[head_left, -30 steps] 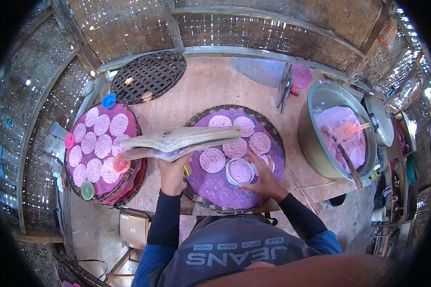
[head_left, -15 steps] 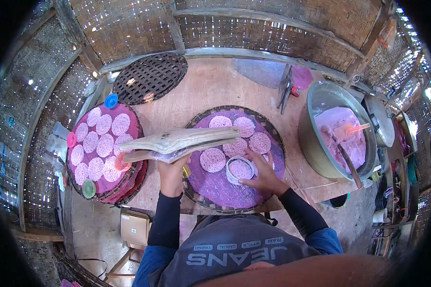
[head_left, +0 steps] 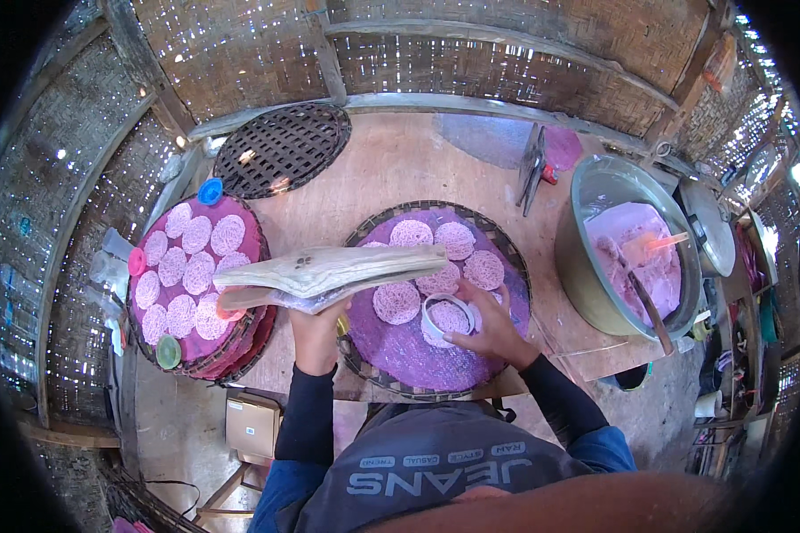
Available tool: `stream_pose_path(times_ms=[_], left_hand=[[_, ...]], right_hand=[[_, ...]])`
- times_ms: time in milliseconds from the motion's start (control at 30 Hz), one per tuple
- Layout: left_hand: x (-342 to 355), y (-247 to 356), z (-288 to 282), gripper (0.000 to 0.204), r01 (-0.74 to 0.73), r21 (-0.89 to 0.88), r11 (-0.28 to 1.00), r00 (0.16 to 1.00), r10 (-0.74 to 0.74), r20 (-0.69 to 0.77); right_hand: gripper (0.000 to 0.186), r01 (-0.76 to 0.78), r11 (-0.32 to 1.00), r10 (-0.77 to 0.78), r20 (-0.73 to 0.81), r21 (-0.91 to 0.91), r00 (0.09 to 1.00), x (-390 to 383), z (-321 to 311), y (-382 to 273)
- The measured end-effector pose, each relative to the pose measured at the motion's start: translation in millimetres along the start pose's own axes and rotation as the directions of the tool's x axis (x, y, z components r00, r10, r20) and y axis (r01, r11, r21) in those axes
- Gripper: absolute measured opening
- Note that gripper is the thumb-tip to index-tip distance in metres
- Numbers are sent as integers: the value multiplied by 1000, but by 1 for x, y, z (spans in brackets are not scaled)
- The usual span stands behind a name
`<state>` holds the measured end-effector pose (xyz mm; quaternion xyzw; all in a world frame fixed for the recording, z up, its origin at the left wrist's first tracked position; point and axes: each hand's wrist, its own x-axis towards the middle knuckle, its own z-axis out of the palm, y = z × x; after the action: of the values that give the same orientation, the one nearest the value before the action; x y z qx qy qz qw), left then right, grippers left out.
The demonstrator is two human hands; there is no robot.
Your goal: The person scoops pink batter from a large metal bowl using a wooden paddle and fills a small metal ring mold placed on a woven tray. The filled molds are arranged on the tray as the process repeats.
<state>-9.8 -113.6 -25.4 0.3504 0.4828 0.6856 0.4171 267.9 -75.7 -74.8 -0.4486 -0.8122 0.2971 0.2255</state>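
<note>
My left hand (head_left: 316, 339) grips a long wooden press (head_left: 342, 270) made of two pale pieces, held level above the near left of a round woven tray. My right hand (head_left: 492, 333) has its thumb and fingers around a white ring (head_left: 426, 313), which looks slightly tilted around a pink lacy disc (head_left: 449, 319). Purple netted cloth (head_left: 398, 350) lines this tray, and several more pink discs (head_left: 396, 303) lie on it. The press hides part of the tray's left side and some discs. Most of my left fingers are behind the press.
At left stands a stack of round trays (head_left: 231, 357) bearing several pink discs and coloured plastic rings (head_left: 210, 190). A large metal basin (head_left: 587, 266) with pink dough and a wooden stick (head_left: 649, 306) is at right. A woven rack (head_left: 280, 147) and metal tongs (head_left: 532, 169) lie farther back.
The press has dipped slightly and its left end has shifted a little left. In my right hand the ring has tilted slightly over the same disc.
</note>
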Motion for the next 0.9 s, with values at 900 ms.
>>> stream_pose_path(times_ms=[900], left_hand=[[-6,105,95,57,-852,182,490,373,327,868]], right_hand=[[32,376,921,-330,-306,105,893,42,-142,-109]])
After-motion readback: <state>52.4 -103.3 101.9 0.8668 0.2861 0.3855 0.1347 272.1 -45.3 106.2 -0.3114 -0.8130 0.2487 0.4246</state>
